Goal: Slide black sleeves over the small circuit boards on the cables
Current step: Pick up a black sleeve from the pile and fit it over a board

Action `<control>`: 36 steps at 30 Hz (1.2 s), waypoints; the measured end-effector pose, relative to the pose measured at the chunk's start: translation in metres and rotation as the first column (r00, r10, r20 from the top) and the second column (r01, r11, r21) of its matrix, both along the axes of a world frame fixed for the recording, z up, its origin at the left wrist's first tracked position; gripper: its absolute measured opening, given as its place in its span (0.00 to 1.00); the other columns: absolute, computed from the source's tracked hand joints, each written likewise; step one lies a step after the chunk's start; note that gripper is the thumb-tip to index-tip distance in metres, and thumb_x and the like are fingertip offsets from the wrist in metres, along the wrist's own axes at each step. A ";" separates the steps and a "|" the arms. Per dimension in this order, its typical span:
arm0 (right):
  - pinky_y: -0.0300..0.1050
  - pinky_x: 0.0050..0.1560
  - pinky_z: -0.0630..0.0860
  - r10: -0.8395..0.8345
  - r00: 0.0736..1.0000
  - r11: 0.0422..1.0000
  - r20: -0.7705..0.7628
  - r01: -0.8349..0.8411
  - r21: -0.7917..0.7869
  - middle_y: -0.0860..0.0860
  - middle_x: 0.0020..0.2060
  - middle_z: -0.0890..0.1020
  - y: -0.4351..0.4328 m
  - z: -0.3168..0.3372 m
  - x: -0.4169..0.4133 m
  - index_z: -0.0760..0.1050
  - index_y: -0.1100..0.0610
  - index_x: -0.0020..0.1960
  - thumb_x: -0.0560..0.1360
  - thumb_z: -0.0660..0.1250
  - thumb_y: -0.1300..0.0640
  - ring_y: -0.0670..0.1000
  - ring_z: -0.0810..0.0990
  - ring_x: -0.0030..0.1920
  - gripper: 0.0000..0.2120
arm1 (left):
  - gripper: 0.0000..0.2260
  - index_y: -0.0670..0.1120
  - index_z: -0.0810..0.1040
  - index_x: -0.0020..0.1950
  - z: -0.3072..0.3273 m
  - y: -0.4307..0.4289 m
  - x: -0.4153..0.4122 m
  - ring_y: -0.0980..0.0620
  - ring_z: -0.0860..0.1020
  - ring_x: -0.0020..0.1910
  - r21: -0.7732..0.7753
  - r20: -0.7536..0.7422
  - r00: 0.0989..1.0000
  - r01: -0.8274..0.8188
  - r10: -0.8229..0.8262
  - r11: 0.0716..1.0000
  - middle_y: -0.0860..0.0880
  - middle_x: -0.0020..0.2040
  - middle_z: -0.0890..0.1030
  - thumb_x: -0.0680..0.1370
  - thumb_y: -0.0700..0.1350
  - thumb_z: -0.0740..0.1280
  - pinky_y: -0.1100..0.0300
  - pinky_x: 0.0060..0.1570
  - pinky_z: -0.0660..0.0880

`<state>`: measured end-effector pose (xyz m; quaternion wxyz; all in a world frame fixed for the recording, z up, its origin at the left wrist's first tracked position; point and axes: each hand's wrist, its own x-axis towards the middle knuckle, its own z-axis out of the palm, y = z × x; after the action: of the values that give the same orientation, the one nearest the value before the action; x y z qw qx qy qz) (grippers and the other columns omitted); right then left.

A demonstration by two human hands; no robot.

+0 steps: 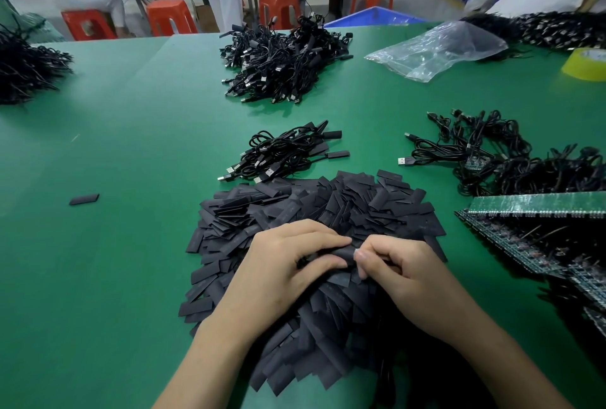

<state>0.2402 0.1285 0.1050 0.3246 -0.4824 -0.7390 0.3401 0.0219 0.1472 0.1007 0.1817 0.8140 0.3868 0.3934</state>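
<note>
Far left on the green mat (114, 146), 1 stray sleeve (84, 199) lies alone. Centre-front, my view has the left hand (288, 264) curled round 1 black sleeve (341, 252). The right hand (403, 270) pinches its right end, so both hands are clamped on it, just above the sleeve pile (295, 205) (hundreds, can't count). Can't tell if a board's inside.

I'd judge the sleeves light, thin, floppy and a bit slick. Best to hold one by the flat edges near the mouth so it gapes w/o crushing.

Behind sits 1 small bundle of sleeved cables (288, 154). To the right is 1 tangle of bare-board cables (475, 146), prob. fragile, so take the board edges. Further right are the board panels (537, 205).
</note>
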 end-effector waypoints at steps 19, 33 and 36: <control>0.34 0.37 0.70 -0.109 0.994 0.951 -0.025 0.112 0.287 0.43 0.36 0.79 0.001 0.002 0.003 0.78 0.50 0.43 0.76 0.71 0.56 0.46 0.78 0.37 0.04 | 0.07 0.47 0.88 0.53 0.003 -0.005 0.008 0.58 0.83 0.49 -0.089 0.133 0.987 -0.082 0.094 0.993 0.56 0.48 0.85 0.75 0.43 0.77 0.64 0.52 0.77; 0.44 0.44 0.74 -0.130 0.985 0.835 0.113 0.047 0.549 0.46 0.40 0.80 0.004 0.002 0.005 0.81 0.56 0.46 0.78 0.71 0.60 0.49 0.78 0.41 0.02 | 0.08 0.50 0.87 0.51 0.002 -0.004 0.012 0.57 0.84 0.50 -0.206 0.251 0.960 -0.070 0.122 0.976 0.59 0.48 0.85 0.74 0.41 0.78 0.69 0.52 0.74; 0.43 0.44 0.75 -0.126 0.986 0.837 0.108 0.048 0.545 0.45 0.40 0.81 0.003 0.002 0.005 0.81 0.56 0.46 0.78 0.71 0.60 0.48 0.79 0.41 0.02 | 0.09 0.50 0.87 0.52 0.002 -0.004 0.013 0.57 0.84 0.50 -0.200 0.238 0.965 -0.062 0.110 0.978 0.59 0.48 0.85 0.74 0.41 0.78 0.69 0.53 0.74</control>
<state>0.2449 0.1315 0.1066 0.4101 -0.4270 -0.8030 0.0685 0.0346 0.1430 0.1032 0.2887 0.7197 0.4320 0.4605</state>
